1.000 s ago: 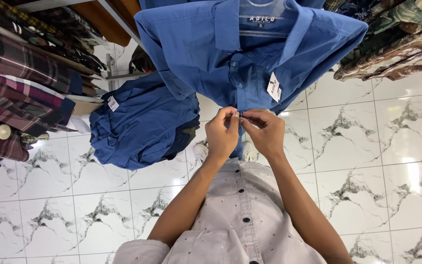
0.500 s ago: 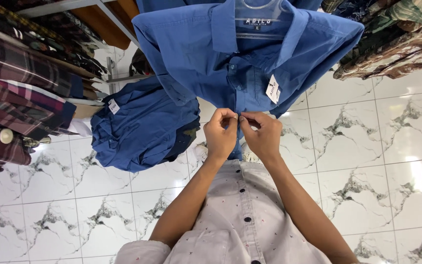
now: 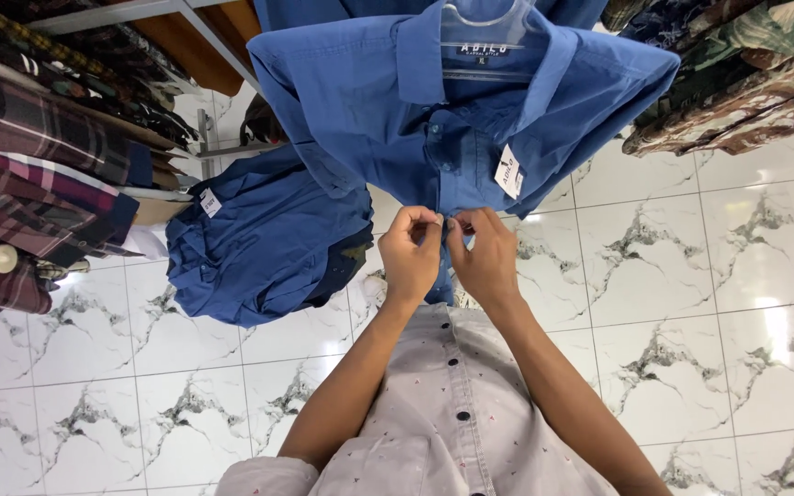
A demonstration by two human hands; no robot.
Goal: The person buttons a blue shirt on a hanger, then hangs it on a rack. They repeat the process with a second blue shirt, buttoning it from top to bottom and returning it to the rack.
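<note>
Here, left hand (image 3: 411,253) and right hand (image 3: 484,257) side by side, fingertips pinching blue shirt (image 3: 388,101) placket between them.

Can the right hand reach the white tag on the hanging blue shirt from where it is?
Probably yes. The right hand pinches the shirt placket just below the white tag, and nothing lies between them.

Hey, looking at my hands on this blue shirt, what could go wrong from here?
Both hands, left hand and right hand, pinch the front placket of the blue shirt on its clear hanger. Pulling down might tip it off the hanger. The paper tag dangles close above your fingers and could snag or tear.
</note>
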